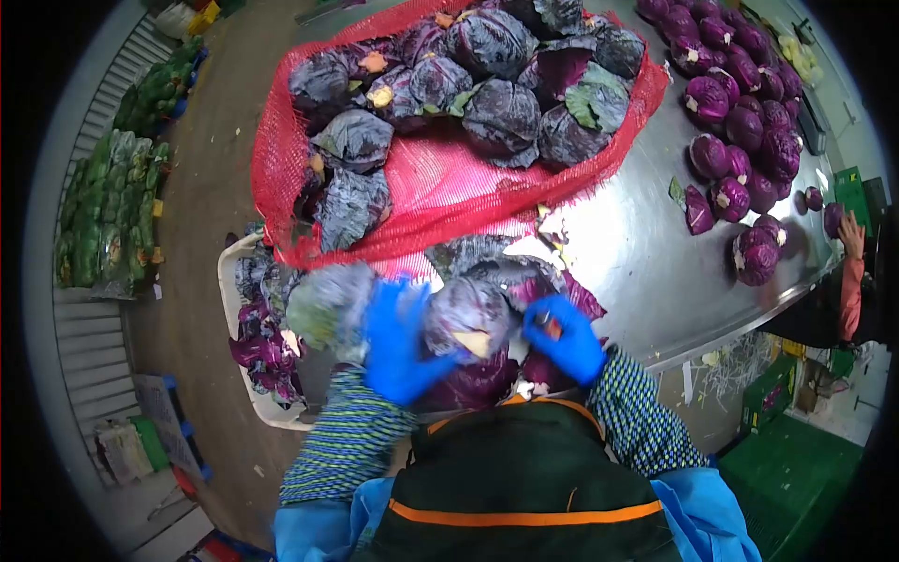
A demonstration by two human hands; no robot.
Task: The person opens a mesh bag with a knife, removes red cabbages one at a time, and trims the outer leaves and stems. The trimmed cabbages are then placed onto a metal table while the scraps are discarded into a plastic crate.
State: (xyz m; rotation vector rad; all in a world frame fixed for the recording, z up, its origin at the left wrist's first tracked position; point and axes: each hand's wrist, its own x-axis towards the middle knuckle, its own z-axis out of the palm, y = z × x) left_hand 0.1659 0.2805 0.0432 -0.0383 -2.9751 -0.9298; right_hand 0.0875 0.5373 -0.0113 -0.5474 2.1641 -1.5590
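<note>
My left hand, in a blue glove and blurred by motion, is spread against the left side of a red cabbage with a pale cut stem. Left of that hand is a blurred grey-green outer leaf. My right hand, gloved in blue too, is closed just right of the cabbage around something small and orange-brown that I cannot make out. Loose purple leaves lie around the cabbage, and more purple cabbage sits below it near my apron.
A red net bag of unpeeled cabbages lies ahead. Several peeled cabbages cover the metal table's right side. A white bin of leaves stands left. Another person's hand is at the far right.
</note>
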